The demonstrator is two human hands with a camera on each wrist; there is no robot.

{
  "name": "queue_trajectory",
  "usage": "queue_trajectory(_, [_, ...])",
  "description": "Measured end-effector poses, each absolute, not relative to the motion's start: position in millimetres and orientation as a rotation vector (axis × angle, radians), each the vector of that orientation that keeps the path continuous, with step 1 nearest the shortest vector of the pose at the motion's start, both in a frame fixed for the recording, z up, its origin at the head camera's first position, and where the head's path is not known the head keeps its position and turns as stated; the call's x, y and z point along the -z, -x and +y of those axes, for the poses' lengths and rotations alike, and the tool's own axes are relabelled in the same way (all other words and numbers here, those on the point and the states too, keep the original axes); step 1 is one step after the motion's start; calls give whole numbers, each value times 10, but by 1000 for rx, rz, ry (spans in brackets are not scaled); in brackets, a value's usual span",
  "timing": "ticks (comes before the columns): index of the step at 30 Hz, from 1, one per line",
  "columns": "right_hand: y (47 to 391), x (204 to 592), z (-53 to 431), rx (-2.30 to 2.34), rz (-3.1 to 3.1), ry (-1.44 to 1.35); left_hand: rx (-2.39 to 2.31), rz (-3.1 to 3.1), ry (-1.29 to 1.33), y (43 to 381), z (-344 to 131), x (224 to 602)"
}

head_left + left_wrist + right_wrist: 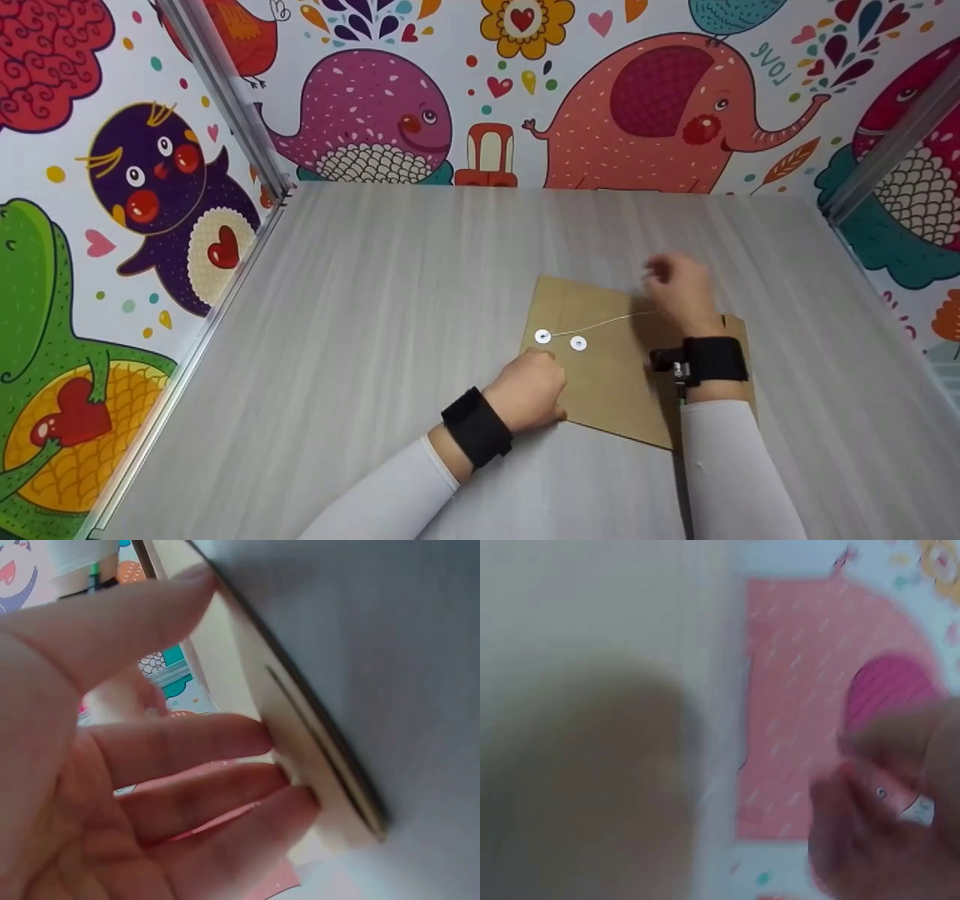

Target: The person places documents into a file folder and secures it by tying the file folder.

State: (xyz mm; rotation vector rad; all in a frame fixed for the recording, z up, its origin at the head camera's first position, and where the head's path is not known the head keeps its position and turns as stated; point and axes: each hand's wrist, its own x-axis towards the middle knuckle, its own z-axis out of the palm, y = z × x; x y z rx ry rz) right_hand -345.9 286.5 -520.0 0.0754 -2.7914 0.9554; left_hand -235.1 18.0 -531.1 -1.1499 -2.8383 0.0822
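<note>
A brown kraft string-tie envelope [615, 375] lies tilted on the table, with two white button discs [577, 343] near its left side. A thin string [604, 322] runs from the left disc up to my right hand [679, 292]. That hand is raised over the envelope's far right part, fingers curled and blurred, pinching the string. My left hand [527, 386] rests at the envelope's near left corner. In the left wrist view its nearly straight fingers [225, 736] touch the envelope [300, 727], with the thumb spread apart at the edge.
Light wood-grain table [360, 315] surrounds the envelope. Printed cartoon walls [495, 90] stand at the back and both sides, with metal posts [225, 97] at the corners. A black strap [716, 360] with a small camera sits on the right wrist.
</note>
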Motion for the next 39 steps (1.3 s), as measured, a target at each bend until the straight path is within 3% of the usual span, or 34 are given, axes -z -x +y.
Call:
queue_trajectory(4, [3498,5222,2525,-901,-2952,-596,-48,-2861,1117,2350,175,5302])
queue_trajectory(7, [3490,5277,2369,-784,-3032,-728,-39,-2874,1107,2340,178,5298])
queue_trajectory(13, [3437,5321,2275,-665,-3099,-676,-51,-2881,1112,2329,183,5290])
queue_trajectory(21, [3409,5355,2268,-502,-3047,-862,-30,-2909,1085,2317,188,5274])
queue_trajectory(39, [3455,5407,2464,-678,-2977,-670,53,-2889,1053,2334,226,5366])
